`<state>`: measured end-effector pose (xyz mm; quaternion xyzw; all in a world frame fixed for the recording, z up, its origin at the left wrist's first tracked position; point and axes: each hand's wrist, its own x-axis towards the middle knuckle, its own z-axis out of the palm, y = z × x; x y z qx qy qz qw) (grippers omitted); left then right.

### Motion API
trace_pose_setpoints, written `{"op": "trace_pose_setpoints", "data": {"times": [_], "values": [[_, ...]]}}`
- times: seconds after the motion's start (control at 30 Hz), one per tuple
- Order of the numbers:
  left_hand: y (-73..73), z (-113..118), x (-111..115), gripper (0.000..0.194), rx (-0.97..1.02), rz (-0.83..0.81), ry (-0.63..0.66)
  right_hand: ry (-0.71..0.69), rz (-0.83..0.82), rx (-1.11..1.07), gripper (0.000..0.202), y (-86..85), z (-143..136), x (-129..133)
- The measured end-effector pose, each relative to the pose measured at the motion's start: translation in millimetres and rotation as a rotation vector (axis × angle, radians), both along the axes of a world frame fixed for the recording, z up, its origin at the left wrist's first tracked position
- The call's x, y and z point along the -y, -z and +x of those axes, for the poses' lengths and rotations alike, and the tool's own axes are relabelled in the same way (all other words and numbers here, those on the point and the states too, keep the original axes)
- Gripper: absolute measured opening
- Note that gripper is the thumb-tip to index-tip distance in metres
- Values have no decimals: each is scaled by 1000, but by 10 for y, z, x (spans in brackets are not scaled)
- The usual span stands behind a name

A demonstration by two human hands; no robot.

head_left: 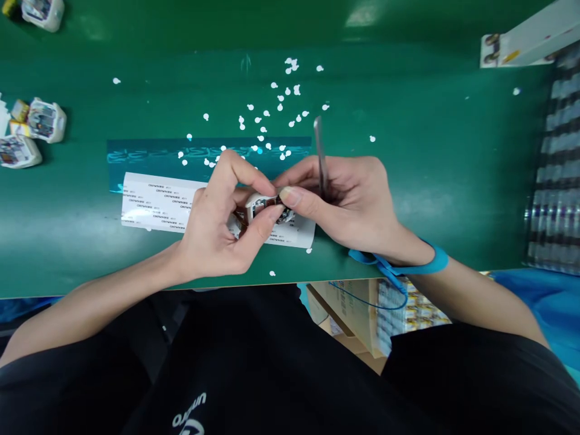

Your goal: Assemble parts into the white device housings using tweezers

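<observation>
My left hand (216,214) is pinching a white plastic electronic unit (251,208), likely light and fragile, by its rim over a printed white sheet (156,202), my right hand (357,196) clasping a slim metal tool (320,148)

At ten o'clock on the green surface (444,109) sits a white unit (44,13); between nine and ten lie an open white casing (48,121) and a second casing (19,151). A pale bracket (528,43) stands at two, banded clear plastic (553,175) at three, blue sheeting (537,308) towards four, a cardboard box (356,320) near five.
</observation>
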<state>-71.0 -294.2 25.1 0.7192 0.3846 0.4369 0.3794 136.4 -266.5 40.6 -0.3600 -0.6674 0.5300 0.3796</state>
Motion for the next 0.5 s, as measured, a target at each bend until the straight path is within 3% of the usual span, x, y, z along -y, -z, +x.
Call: {"op": "trace_pose_setpoints", "data": {"times": [0.3,0.5], "values": [[-30,50,12,10,-20,44,-40,85,157,206,46,27,15,4],[38,31,-50,26,80,101,-50,44,141,170,38,32,6,7]]}}
